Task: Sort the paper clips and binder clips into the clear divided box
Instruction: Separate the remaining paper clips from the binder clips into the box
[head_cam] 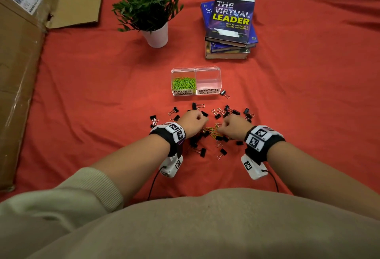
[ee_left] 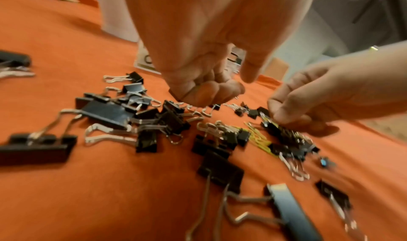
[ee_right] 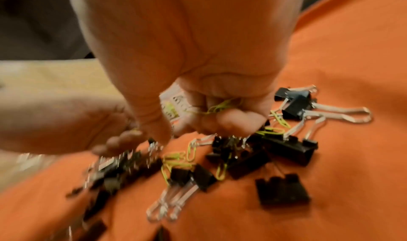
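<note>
Right hand (ee_right: 198, 70) fingers curled round wiry green paper clips (ee_right: 218, 107), left hand (ee_left: 198, 53) fisted, grip unclear, over black binder clips (ee_left: 105, 112)

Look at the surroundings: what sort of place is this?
Probably a home or a makeshift sorting spot, not an office desk: a wrinkled red cloth covers the surface, with a potted plant, stacked books and flattened cardboard lying around.

Both forearms bare; cream ribbed sleeve (head_cam: 90, 186) pushed up on left arm; beige garment over torso; black wristbands w/ white blocks carrying black-and-white square tags on left wrist (head_cam: 171, 133) & right wrist (head_cam: 261, 138); white camera unit (head_cam: 171, 166) under each, thin black cable (head_cam: 153, 184) trailing back.
</note>
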{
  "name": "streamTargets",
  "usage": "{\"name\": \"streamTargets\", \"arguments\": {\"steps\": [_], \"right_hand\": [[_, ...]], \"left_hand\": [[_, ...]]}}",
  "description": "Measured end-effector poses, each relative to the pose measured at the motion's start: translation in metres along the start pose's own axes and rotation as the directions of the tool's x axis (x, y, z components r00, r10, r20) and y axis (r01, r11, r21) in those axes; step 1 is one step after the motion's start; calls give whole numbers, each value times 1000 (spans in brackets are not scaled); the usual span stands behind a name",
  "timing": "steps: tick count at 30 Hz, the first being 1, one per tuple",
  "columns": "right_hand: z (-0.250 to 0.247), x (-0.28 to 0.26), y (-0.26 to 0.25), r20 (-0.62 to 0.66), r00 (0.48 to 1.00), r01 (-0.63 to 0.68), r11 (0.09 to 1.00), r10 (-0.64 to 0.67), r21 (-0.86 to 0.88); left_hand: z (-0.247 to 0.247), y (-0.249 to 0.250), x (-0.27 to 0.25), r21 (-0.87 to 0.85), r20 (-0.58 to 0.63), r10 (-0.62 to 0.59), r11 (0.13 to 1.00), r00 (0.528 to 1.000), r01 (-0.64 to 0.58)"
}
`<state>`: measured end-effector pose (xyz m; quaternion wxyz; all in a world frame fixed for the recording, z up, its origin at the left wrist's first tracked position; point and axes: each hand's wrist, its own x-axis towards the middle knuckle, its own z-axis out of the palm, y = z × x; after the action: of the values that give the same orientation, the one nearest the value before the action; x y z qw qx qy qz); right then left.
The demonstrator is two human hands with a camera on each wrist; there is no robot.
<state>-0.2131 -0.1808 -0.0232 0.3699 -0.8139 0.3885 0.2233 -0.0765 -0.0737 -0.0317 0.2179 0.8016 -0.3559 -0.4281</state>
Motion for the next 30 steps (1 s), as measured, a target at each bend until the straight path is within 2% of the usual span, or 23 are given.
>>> {"name": "streamTargets", "arguments": {"steps": [2, 5, 7, 12, 15, 19, 23, 26, 30], "right_hand": [[7, 0, -4, -32, 999, 11, 969, -19, -247], [19, -4, -12, -45, 997, 33, 907, -57, -420], [24, -5, -15, -50, 996, 40, 892, -70, -450], [33, -1, -17, -21, 999, 18, 919, -28, -395], [34, -3, -15, -22, 998, 53, 930, -65, -365], [27, -4, -7, -51, 991, 113, 983, -121, -142], [9, -6, 3, -140, 990, 51, 978, -22, 203], [-4, -5, 13, -86, 995, -2, 883, 48, 470], [-13, -6, 21, -21, 999, -12, 708, 38, 706]], "left_hand": [[6, 0, -1, 211, 29, 64, 975, 998, -69], [8, -5, -3, 404, 64, 108, 906, 992, -125], [5, -10, -4, 434, 74, 117, 890, 990, -138], [-7, -16, -9, 439, 130, 99, 886, 986, -147], [-9, -13, -8, 444, 142, 142, 875, 980, -191], [-1, -6, -2, 513, 129, 225, 818, 966, -260], [7, -2, 3, 601, 170, 202, 754, 964, -264], [8, -2, 4, 619, 164, 172, 749, 971, -237], [10, -4, 3, 646, 171, 163, 726, 972, -236]]}}
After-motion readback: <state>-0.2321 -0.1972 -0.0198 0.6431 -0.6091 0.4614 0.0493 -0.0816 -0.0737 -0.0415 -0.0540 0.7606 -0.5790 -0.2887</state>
